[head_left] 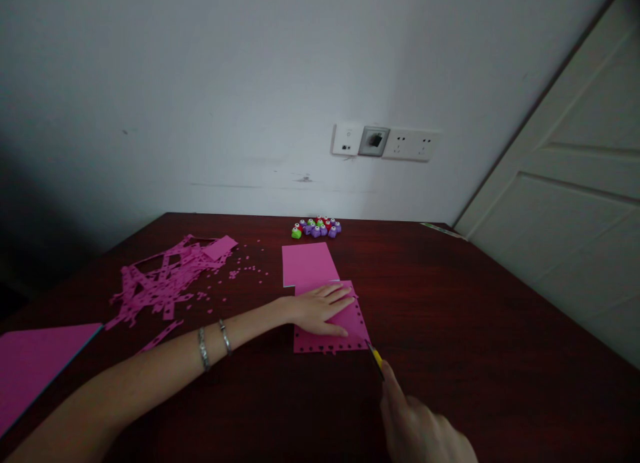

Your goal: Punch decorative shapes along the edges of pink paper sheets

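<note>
My left hand (320,310) lies flat with fingers spread on a pink sheet of paper (353,333). Dark holes line this sheet's right and bottom edges, and small pink bits lie by its lower edge. My right hand (417,416) grips a yellow and black utility knife (377,360), whose tip meets the sheet's lower right corner. Directly behind is a stack of pink paper (307,263), which the punched sheet adjoins or slightly overlaps. Part of the punched sheet is hidden under my left hand.
Tangled punched pink strips (170,276) and small scraps lie at left on the dark red table (475,330). A larger pink stack (40,360) is at the near left. Small colourful eyeball figures (316,227) stand near the wall, below the sockets (407,144). A white door (575,183) is at right.
</note>
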A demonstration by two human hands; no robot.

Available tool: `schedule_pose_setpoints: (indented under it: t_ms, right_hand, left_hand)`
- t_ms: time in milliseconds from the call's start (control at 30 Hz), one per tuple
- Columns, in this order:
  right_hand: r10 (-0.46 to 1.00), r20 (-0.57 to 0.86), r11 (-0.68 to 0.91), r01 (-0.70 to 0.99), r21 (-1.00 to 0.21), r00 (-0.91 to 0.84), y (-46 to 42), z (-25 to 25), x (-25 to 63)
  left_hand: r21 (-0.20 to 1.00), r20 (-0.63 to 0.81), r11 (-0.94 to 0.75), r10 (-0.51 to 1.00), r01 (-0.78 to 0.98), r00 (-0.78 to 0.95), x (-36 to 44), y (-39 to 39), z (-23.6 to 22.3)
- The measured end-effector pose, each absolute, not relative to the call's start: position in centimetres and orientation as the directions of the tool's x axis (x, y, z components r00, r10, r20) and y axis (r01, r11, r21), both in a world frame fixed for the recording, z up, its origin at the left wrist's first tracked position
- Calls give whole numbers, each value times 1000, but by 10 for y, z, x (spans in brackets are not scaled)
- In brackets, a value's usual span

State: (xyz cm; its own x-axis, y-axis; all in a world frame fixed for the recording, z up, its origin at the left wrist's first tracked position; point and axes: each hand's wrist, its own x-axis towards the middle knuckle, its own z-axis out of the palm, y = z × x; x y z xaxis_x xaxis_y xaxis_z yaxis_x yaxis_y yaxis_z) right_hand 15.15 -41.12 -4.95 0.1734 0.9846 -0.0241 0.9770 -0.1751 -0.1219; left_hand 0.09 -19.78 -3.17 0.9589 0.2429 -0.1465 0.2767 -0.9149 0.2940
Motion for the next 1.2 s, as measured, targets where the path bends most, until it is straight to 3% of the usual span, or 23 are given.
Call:
schedule_pose_setpoints:
  t_ms: [167,300,367,433,533,600,900,1033,1200]
  right_hand:
    - [977,62,-193,966,-173,206,-410,-37,162]
    - [929,226,-244,944,-221,293,-409,-24,174]
    - [901,286,-270,938,-215,325,-407,-21,178]
    - [887,311,-286,936,-207,340,-404,-21,181]
    - [901,297,-267,943,-196,317,-402,-23,184]
    - [913,278,-254,949,-187,299,-402,-26,186]
    - [939,194,-246,948,-202,285,-400,-27,186]
    - [941,148,-262,932,-249,304,-395,-25,183]
    - [963,131,-162,891,-423,237,-384,-25,179]
  left_hand:
    - [257,-90,-908,317,329,944,2,-209,-40]
    - [177,86,-886,447,428,890,8,-231,-44]
    - [166,196,-896,440,413,876,9,-238,-39]
    - [163,241,-939,337,304,910,6,-237,-30]
    - [115,135,-989,107,91,985,-4,-227,-18]
    - [76,58,-996,58,53,997,-10,-223,-16]
    - [-135,81,-969,200,209,977,-6,-253,-28]
    - [-87,103,-953,282,291,954,-9,-249,-32]
    - [13,41,-960,281,281,959,-17,-232,-34]
